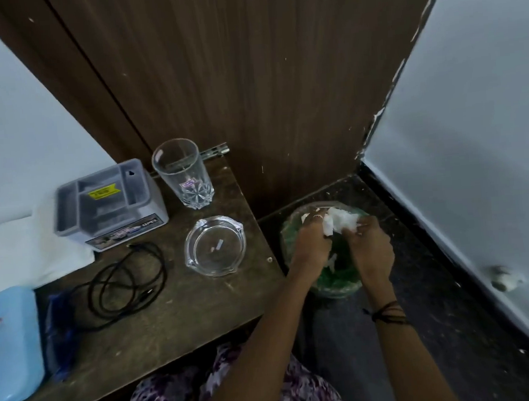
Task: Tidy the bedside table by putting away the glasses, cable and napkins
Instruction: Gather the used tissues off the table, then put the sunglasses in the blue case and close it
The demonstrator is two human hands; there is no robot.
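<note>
Both my hands are over a green-lined waste bin [328, 286] on the floor, right of the bedside table [183, 312]. My left hand [311, 244] and my right hand [369, 243] together grip crumpled white napkins [340, 221] above the bin's mouth. On the table a black cable [128, 282] lies in loose loops. A light blue glasses case [12, 346] rests at the table's left edge, with a dark blue cloth [59, 333] beside it. A flat white napkin [32, 251] lies under a grey box at the back left.
A grey plastic organiser box [107, 205] stands at the table's back, a tall drinking glass [183, 174] beside it, and a clear glass ashtray [214, 246] near the right edge. A brown wooden panel [248, 76] rises behind. A white wall [470, 123] bounds the dark floor on the right.
</note>
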